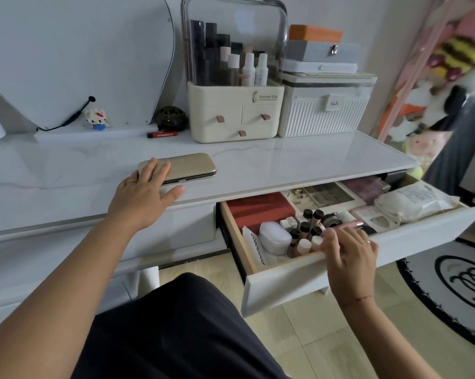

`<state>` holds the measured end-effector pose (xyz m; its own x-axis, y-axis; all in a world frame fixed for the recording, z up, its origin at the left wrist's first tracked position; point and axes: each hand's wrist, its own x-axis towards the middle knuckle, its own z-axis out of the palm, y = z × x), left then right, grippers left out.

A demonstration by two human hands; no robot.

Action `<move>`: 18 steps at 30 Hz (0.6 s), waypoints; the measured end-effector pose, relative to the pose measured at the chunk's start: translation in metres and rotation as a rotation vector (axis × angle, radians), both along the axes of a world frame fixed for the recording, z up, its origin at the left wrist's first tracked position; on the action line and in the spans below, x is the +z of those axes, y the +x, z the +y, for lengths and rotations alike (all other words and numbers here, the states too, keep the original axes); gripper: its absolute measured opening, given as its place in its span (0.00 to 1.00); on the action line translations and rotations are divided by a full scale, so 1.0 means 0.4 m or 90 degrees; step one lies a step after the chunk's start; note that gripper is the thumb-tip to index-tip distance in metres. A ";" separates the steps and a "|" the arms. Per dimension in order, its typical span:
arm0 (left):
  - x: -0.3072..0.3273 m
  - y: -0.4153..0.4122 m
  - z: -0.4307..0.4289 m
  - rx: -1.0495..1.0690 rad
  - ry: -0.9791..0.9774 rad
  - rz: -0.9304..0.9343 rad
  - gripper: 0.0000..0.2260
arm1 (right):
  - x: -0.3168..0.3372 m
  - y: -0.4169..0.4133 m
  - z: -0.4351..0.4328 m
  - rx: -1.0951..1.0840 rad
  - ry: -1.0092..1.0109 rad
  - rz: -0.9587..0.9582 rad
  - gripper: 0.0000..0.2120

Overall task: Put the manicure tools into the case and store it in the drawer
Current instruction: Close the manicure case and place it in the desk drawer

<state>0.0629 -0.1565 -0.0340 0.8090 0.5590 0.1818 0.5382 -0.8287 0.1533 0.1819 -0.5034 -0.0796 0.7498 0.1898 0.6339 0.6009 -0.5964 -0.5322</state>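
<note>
The closed gold case lies flat on the white tabletop, near its front edge. The left hand rests on the case's left end, fingers straight, thumb on the tabletop. The drawer stands pulled out, and the right hand curls its fingers over its front panel. Inside are small bottles, a red box and a white pouch

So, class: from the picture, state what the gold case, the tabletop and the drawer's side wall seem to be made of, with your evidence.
Gold case: probably metal or metallic-coated plastic; shiny, embossed scale pattern.
Tabletop: glossy marble-look stone or glass; grey veins, mirror-like reflections.
Drawer side wall: seemingly pale bare wood; matt, tan surface.
</note>
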 end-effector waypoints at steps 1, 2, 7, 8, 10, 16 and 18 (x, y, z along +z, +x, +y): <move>0.001 -0.001 -0.001 0.000 -0.002 0.000 0.37 | 0.003 -0.003 -0.009 0.001 0.000 0.001 0.25; 0.002 -0.002 -0.001 0.000 -0.005 0.000 0.37 | 0.005 -0.008 -0.016 0.002 0.005 0.002 0.25; 0.006 -0.002 -0.005 0.000 -0.009 0.001 0.38 | 0.010 -0.048 -0.052 -0.003 0.076 0.017 0.23; 0.007 -0.003 -0.006 -0.001 -0.010 0.000 0.38 | 0.008 -0.055 -0.059 -0.006 0.088 0.016 0.23; 0.009 -0.005 -0.007 -0.002 -0.012 -0.001 0.38 | 0.006 -0.058 -0.071 -0.003 0.105 0.024 0.24; 0.027 -0.010 -0.015 0.050 -0.083 -0.041 0.37 | 0.098 -0.033 -0.038 0.079 0.047 0.024 0.27; 0.035 -0.011 -0.012 0.097 -0.133 -0.080 0.38 | 0.176 -0.015 0.019 0.169 0.033 -0.005 0.24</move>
